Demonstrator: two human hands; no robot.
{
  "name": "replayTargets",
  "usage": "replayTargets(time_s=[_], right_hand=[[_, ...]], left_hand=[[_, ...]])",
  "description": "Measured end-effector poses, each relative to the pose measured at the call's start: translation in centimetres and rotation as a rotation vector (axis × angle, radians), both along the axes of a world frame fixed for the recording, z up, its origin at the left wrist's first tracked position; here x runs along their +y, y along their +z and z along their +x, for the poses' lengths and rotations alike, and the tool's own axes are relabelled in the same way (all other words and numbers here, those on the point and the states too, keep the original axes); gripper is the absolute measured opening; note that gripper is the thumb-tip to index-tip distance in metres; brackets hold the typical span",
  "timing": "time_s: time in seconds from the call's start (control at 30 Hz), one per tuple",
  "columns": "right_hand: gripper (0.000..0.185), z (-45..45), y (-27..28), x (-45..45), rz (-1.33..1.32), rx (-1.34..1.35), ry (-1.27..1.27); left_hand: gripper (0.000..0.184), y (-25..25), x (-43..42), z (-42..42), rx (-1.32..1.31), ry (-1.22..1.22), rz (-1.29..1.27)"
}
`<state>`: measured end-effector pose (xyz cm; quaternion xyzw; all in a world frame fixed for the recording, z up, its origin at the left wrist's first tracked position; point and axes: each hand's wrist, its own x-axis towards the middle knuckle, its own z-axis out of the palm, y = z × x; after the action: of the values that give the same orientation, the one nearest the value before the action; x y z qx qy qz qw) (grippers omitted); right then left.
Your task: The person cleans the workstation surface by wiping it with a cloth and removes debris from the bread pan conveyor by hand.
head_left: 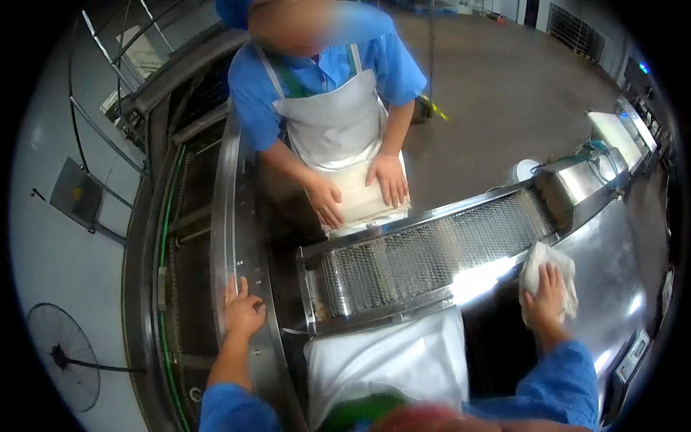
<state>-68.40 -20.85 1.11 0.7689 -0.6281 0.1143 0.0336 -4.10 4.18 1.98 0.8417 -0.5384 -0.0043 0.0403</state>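
The right hand [545,294], spread, lay on a crumpled off-white cloth [536,261] at the shiny steel table's [607,263] edge; the left hand [243,311], loosely spread, touched a grey steel rail [268,345]. What was finished or left did not show.

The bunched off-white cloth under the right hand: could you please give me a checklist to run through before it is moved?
1. Right hand on bunched off-white cloth: ok.
2. Grip closed on it: cannot tell.
3. Cloth smooth: not ok, rumpled.
4. Left hand off the silver metal-mesh conveyor belt: ok, at the long grey metal rail.
5. Co-worker's hands off the belt: ok, on folded cream cloth.
6. Belt stopped: cannot tell.
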Motion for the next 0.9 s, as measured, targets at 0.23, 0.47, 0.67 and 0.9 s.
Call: replayTargets(time_s=[0.23, 0.47, 0.67, 0.9], right_hand=[[0.075, -0.4, -0.9, -0.2, -0.026, -0.019, 0.004], [0.073, -1.5, -2.1, -0.7, -0.037, 0.025, 0.023], [0.071, -0.7, -1.4, -0.4, -0.022, 0.018, -0.005], [0.072, -1.1, -1.9, -0.6, -0.010, 0.005, -0.003]], left_hand=[[0.015, -0.9, 0.3, 0.6, -0.001, 0.014, -0.032], [0.013, -0.4, 0.0, 0.0, -0.036, 0.007, -0.020], [0.012, -0.6, 0.1, 0.1, -0.038, -0.005, -0.047], [0.012, -0.3, -0.1, -0.2, -0.033, 0.017, -0.036]])
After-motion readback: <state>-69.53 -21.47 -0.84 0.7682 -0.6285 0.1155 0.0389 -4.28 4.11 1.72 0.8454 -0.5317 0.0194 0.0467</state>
